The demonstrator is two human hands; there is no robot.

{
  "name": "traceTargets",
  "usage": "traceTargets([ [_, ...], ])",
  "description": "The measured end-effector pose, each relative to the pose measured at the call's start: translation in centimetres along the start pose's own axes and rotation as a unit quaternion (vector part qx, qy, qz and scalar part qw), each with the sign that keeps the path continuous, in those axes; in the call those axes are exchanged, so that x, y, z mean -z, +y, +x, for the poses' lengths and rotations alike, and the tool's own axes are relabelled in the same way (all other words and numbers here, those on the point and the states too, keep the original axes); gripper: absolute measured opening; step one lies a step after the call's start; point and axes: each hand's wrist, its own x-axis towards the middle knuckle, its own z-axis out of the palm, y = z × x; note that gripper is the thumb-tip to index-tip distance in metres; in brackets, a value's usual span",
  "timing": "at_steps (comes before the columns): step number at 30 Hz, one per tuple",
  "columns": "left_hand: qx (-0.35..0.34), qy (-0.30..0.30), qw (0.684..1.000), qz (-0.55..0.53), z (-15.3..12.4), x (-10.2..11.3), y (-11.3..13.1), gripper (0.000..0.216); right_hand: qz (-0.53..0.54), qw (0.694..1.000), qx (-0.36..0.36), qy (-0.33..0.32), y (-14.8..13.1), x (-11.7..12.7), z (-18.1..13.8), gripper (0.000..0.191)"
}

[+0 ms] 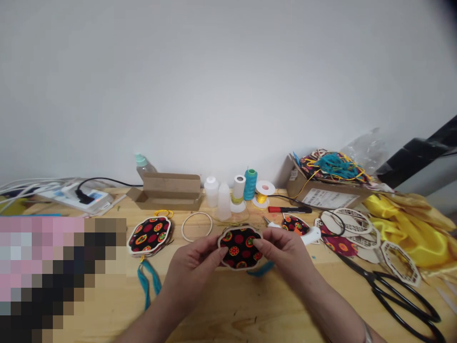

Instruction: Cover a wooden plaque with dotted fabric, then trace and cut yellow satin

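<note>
Between my two hands is a scallop-edged fabric ornament (240, 248), black with red and orange flowers inside a pale wooden rim. My left hand (200, 262) pinches its left edge, thumb on the front. The right edge is gripped by my right hand (282, 250), thumb also on the fabric. A teal ribbon (261, 270) hangs from below it. To the left lies a similar ornament (149, 237) with a yellow cord loop and a teal ribbon (148, 283). A thin pale ring (196, 226) rests on the table behind my left hand.
A white glue gun (311, 235) and a red-black marker (290, 209) lie right of centre. Large black scissors (373, 276), wooden frames (400, 262) and yellow satin (403, 228) fill the right. Bottles (224, 201), a teal thread spool (251, 184) and boxes (171, 190) stand by the wall.
</note>
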Motion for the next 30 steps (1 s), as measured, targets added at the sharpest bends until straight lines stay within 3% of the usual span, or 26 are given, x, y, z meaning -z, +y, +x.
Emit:
traceTargets([
  [5,-0.035,-0.002,0.998,0.048,0.0,0.2,-0.1,0.025,-0.006,1.000,0.000,0.007,0.4,0.1,0.3,0.030],
  [10,-0.028,-0.016,0.999,0.034,-0.3,0.2,-0.1,0.023,-0.031,0.999,0.015,0.022,0.7,0.2,0.2,0.030],
  [16,0.054,-0.041,0.995,-0.072,-0.1,-0.1,-0.3,0.021,-0.031,0.999,-0.001,0.041,0.3,0.1,0.2,0.027],
  [20,0.103,-0.071,0.982,-0.139,0.0,-0.2,-0.6,0.024,0.026,0.998,-0.050,0.037,0.9,0.0,0.5,0.030],
  [23,0.123,-0.077,0.977,-0.154,0.0,-0.3,-0.8,0.035,0.060,0.994,-0.085,0.028,1.5,0.0,0.6,0.034],
  [30,0.106,-0.008,0.984,-0.144,0.1,-0.9,-0.8,0.078,0.051,0.992,-0.105,0.048,1.7,-0.3,0.5,0.036],
])
